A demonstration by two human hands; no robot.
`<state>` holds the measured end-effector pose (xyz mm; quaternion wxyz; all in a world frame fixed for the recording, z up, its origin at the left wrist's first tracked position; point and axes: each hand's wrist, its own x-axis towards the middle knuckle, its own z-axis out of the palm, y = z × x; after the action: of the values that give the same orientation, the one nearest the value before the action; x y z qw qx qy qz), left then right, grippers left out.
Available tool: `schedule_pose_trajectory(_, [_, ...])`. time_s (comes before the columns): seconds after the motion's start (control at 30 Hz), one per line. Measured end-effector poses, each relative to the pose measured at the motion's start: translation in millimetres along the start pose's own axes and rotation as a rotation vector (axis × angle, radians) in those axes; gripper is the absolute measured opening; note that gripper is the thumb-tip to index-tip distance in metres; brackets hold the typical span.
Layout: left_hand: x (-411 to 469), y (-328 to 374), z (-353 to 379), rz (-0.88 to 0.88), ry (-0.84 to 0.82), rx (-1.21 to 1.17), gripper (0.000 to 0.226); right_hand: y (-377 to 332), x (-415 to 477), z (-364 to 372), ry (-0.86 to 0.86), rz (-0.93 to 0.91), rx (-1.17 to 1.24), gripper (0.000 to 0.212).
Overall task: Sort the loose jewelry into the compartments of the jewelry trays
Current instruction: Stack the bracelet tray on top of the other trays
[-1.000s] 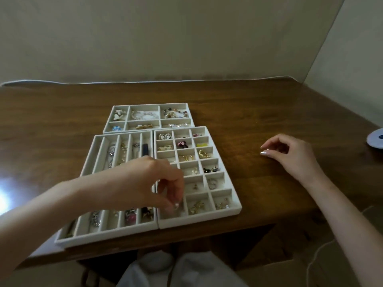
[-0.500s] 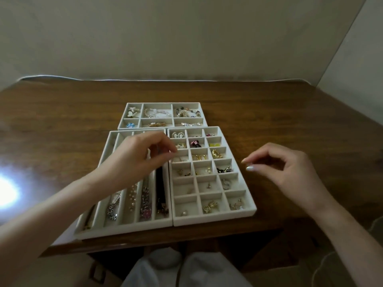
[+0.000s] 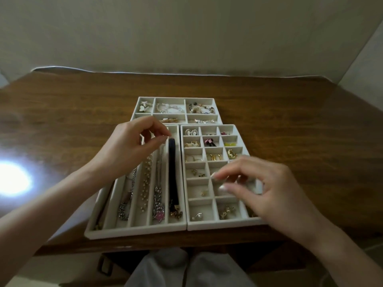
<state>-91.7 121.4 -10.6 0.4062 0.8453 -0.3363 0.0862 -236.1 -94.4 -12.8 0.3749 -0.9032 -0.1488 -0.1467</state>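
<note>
On the table (image 3: 290,121), long tray (image 3: 134,230) beside grid tray (image 3: 223,225). Our left hand (image 3: 130,148) pinches the chain (image 3: 159,175) at its slot's far end. Our right hand (image 3: 265,189) hovers blurred over the grid, grasp unclear. A hasty pull could snag neighbouring necklaces (image 3: 146,179).

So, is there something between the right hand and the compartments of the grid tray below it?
Nothing visible. The right hand hangs over the grid tray, whose compartments are open with no lid. The left hand is apart and pinches a necklace chain over the long-slot tray.
</note>
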Motion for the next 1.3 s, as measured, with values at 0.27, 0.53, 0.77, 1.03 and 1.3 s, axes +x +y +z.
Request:
schedule_pose_trajectory(0.27, [22.4,-4.9,6.4,0.011,-0.025,0.011,0.008,51.2,31.6,-37.9,0.161,0.293,-0.161,0.013])
schedule_pose_trajectory(0.53, [74.7,-23.8,19.4,-0.079,0.036,0.266,0.003,95.2,94.0,-37.8,0.120,0.344,-0.278,0.012])
schedule_pose_trajectory(0.77, [84.6,-53.2,21.5,-0.133,0.122,0.267,0.008,120.1,127.4,-25.3,0.054,0.372,-0.241,0.015])
schedule_pose_trajectory(1.03, [84.1,-87.9,-11.2,-0.407,0.160,0.383,0.012,130.1,142.5,-26.0,-0.080,0.420,-0.237,0.016])
schedule_pose_trajectory(1.3, [88.0,-98.7,-4.2,-0.528,0.053,0.405,0.029,127.2,164.7,-10.6,-0.057,0.477,-0.329,0.025])
